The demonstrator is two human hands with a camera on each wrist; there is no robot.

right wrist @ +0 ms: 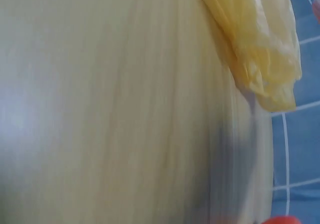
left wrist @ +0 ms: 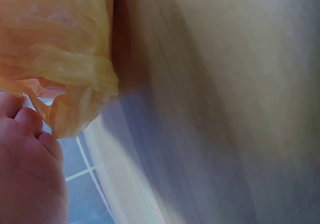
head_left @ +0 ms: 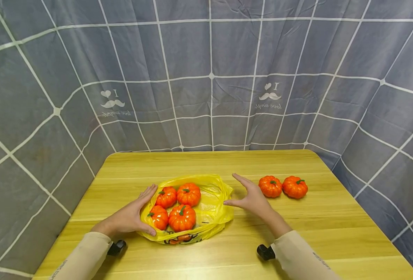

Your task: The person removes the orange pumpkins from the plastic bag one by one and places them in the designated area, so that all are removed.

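Note:
A yellow plastic bag (head_left: pixel 210 210) lies with its mouth spread wide, showing several small orange pumpkins (head_left: pixel 182 218) with green stems grouped in its left half. At its left side my left hand (head_left: pixel 132 214) touches the rim, thumb along the front edge and fingers along the back. In the left wrist view, the left fingers (left wrist: pixel 29 119) meet the crumpled edge of the bag (left wrist: pixel 75 69). My right hand (head_left: pixel 253 198) is spread over the table, thumb tip right at the bag's right rim, its palm holding nothing.
Two more pumpkins, one (head_left: pixel 270 186) beside the other (head_left: pixel 295 187), sit on the wooden table (head_left: pixel 332 233) just right of my right hand. A grey curtain (head_left: pixel 234 97) with white grid lines hangs around the table's back and sides.

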